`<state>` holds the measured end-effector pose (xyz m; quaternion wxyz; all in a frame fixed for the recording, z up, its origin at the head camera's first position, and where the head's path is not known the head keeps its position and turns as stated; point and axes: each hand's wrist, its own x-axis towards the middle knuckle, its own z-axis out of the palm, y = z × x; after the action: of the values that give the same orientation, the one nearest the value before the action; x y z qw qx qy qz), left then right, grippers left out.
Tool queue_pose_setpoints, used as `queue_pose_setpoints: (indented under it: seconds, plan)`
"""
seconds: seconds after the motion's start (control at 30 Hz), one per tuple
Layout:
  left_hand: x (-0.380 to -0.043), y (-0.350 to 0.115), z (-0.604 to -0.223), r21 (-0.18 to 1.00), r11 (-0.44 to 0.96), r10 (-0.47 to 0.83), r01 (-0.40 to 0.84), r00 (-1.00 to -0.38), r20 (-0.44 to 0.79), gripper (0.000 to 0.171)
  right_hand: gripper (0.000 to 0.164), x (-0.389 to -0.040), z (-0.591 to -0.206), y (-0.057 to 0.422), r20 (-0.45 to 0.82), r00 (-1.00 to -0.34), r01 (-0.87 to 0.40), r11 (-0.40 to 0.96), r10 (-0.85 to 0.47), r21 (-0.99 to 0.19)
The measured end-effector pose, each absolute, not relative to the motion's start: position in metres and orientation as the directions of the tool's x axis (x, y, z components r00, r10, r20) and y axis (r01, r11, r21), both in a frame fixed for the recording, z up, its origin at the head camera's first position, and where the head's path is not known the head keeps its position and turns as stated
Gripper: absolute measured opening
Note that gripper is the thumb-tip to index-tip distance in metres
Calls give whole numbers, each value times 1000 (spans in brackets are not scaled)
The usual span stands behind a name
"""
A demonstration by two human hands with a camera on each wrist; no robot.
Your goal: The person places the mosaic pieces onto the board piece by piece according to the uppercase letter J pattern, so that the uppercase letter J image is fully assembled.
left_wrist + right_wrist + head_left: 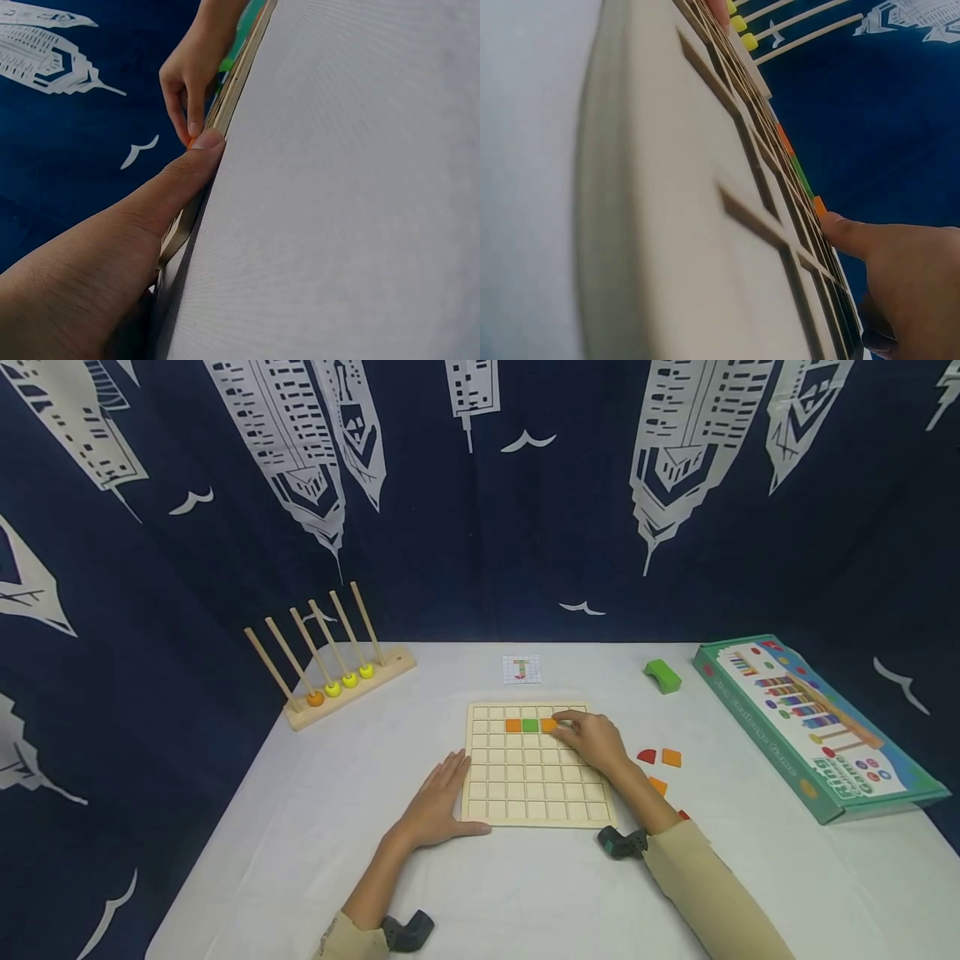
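Observation:
A wooden grid board (535, 791) lies on the white table. In one of its upper rows, an orange square tile (513, 726) and a green tile (530, 726) sit side by side. My right hand (594, 742) pinches another orange tile (548, 726) just right of the green one; the right wrist view shows the thumb at that tile's edge (820, 205). Along the board's left side rests my left hand (438, 806), fingers extended and thumb spread toward the lower corner. The left wrist view shows its thumb (206, 141) against the board's edge.
A small pattern card (522, 669) lies behind the board. At back left stands a peg rack (352, 689) with beads. To the right are a red quarter piece (647, 756), orange tiles (671, 757), a green arch block (662, 677) and a large game box (817, 727).

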<state>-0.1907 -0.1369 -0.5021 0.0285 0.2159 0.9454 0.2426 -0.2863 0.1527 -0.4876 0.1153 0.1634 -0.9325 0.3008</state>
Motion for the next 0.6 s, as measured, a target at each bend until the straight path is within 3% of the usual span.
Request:
queue_pose_setpoints:
  seconds: [0.6]
  plan:
    - [-191,-138,-502,456,798,422,394,-905,44,116,35,-285,-486,153,287,-927,-366,746,-242,-556]
